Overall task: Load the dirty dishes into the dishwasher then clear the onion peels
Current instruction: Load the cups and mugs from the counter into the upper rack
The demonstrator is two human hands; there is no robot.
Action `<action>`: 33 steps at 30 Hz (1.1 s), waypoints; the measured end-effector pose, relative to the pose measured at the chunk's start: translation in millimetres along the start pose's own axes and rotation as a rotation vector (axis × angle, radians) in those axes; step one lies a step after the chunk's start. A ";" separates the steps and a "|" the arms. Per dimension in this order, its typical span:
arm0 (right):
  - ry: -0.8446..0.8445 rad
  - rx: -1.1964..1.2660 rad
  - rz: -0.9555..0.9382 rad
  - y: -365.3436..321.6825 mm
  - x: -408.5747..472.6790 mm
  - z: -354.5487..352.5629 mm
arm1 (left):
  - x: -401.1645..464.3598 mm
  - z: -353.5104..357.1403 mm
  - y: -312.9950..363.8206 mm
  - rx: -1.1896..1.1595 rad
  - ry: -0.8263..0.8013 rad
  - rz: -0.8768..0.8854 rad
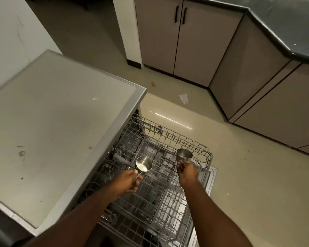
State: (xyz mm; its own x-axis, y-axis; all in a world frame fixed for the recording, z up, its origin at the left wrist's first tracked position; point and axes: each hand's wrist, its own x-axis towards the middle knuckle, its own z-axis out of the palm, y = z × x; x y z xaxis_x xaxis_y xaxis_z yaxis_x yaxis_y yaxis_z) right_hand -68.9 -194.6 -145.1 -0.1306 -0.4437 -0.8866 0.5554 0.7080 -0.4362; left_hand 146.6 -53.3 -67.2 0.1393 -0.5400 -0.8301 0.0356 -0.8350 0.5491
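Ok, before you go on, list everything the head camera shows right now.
measuring cup: 1, steel, with a handle, held over the upper rack's left side
steel tumbler: 1, silver, held over the rack's right side
upper rack: 1, grey wire, pulled out
dishwasher top: 1, pale grey, left, with small specks
cabinets: several doors, beige with dark handles, top and right
countertop: 1, dark, upper right
paper scrap: 1, white, on the cream floor
left hand: grips the measuring cup's handle
right hand: holds the tumbler from below
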 end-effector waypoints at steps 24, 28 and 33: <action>0.012 -0.414 -0.129 72.0 -35.9 -10.6 | 25.0 29.2 6.3 -0.126 0.080 0.011; -0.539 -0.550 0.010 82.5 -81.1 -4.7 | 26.1 33.4 11.6 -0.126 0.124 0.045; -0.583 -0.391 -0.003 89.3 -96.3 7.5 | 21.6 33.5 19.6 -0.166 0.103 0.058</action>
State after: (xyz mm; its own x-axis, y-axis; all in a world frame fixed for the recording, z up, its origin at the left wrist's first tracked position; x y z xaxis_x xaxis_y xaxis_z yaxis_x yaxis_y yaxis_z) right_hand -0.6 -92.8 -97.5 0.3909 -0.5909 -0.7058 0.2051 0.8034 -0.5590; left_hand 117.2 -84.9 -77.7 0.2465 -0.5659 -0.7868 0.1864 -0.7690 0.6115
